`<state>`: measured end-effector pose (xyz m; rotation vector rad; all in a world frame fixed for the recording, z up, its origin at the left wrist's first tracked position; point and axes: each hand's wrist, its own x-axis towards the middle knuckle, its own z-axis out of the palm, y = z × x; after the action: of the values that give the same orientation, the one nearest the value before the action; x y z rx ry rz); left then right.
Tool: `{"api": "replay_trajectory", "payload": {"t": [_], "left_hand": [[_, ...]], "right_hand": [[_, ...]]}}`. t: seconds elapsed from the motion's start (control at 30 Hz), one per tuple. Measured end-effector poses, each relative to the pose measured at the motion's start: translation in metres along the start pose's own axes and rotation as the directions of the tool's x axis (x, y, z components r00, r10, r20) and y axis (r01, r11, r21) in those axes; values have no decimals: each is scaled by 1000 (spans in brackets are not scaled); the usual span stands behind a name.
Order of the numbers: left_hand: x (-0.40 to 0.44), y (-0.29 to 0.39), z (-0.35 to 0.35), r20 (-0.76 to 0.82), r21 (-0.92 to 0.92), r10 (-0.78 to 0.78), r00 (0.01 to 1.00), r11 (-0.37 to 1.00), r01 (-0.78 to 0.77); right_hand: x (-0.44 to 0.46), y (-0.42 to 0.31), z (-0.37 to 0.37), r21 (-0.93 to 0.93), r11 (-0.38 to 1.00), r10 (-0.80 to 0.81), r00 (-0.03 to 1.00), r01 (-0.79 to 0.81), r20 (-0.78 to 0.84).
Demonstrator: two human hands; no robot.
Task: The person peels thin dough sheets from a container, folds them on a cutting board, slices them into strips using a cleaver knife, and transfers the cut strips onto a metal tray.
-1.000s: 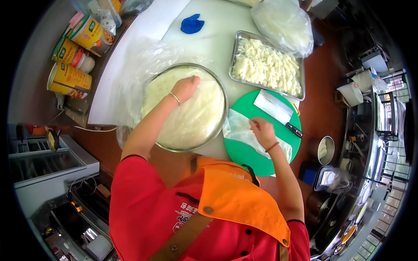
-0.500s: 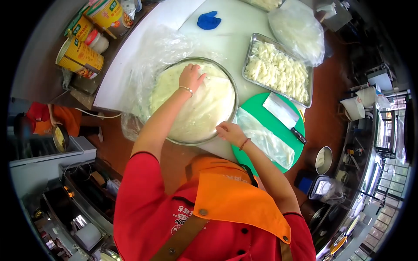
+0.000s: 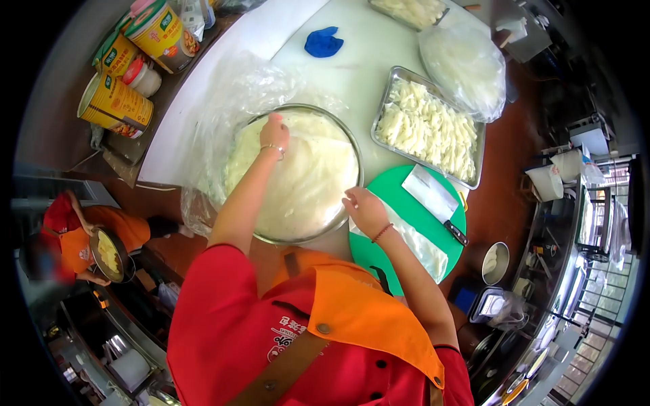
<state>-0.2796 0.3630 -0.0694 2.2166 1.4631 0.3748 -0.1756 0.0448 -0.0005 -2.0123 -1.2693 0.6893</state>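
Observation:
A wide round metal pan (image 3: 361,169) holds a stack of thin, pale, soft sheets (image 3: 305,183) that look like rice or starch sheets. My left hand (image 3: 275,132), with a bracelet at the wrist, is closed over the sheets near the far rim; its grip is hidden. At the pan's right rim my right hand (image 3: 365,208) has curled fingers, and what they pinch, if anything, cannot be made out. Beside it lies a green round board (image 3: 379,260) bearing a cleaver (image 3: 431,193) and a folded pale sheet in plastic (image 3: 423,250).
A metal tray of pale cut strips (image 3: 426,128) stands right of the pan, beside a filled plastic bag (image 3: 464,68). Clear plastic film (image 3: 210,142) lies left of the pan. A blue cloth (image 3: 323,42) is farther back. Another person (image 3: 95,237) holds a pan at the left.
My left hand has gone from spread fingers on the sheet to a closed hand nearer the far rim. My right hand has stayed by the right rim. The other person has come further into view.

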Motion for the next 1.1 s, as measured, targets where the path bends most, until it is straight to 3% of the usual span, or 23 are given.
{"api": "replay_trajectory", "payload": {"t": [0.07,0.17,0.27,0.37,0.47,0.53,0.63,0.67,0.77,0.87,0.97,1.07,1.1], "left_hand": [[-19,-18,-3,-40,-231,-127,991,966,115],[-62,-10,-21,62,-605,-297,953,748,272],[-76,-24,-9,87,-756,-345,935,589,287],[-67,-32,3,151,-875,-418,896,366,318],[-66,-6,-11,44,-878,-316,948,440,188],[-66,-1,-16,131,-893,-170,977,407,191],[-83,8,-35,191,-872,-39,981,453,188],[-93,11,-45,207,-856,-13,978,482,187],[-128,16,-79,131,-869,36,991,485,97],[-174,14,-108,82,-738,114,990,674,-17],[-221,3,-121,136,-533,144,980,845,-50],[-252,-9,-119,323,-302,156,933,952,-54],[-252,-11,-119,338,-273,139,931,961,-44]], "right_hand": [[27,0,15,-74,990,-128,989,122,-79],[73,-20,25,-262,929,-288,955,261,-72],[113,-29,38,-445,868,-228,973,221,38],[140,-24,53,-536,833,-184,982,140,-29],[154,-10,61,-573,781,-310,951,250,-8],[157,-4,57,-554,748,-438,899,365,1],[154,-4,46,-395,814,-458,889,427,17],[146,-7,39,-255,862,-454,891,438,-5],[113,-23,14,9,882,-471,882,471,11],[75,-34,-1,27,838,-546,834,546,77],[40,-28,8,-81,779,-594,773,622,224],[17,-15,22,-147,745,-521,706,650,481],[17,-15,24,-188,739,-535,733,647,420]]}}
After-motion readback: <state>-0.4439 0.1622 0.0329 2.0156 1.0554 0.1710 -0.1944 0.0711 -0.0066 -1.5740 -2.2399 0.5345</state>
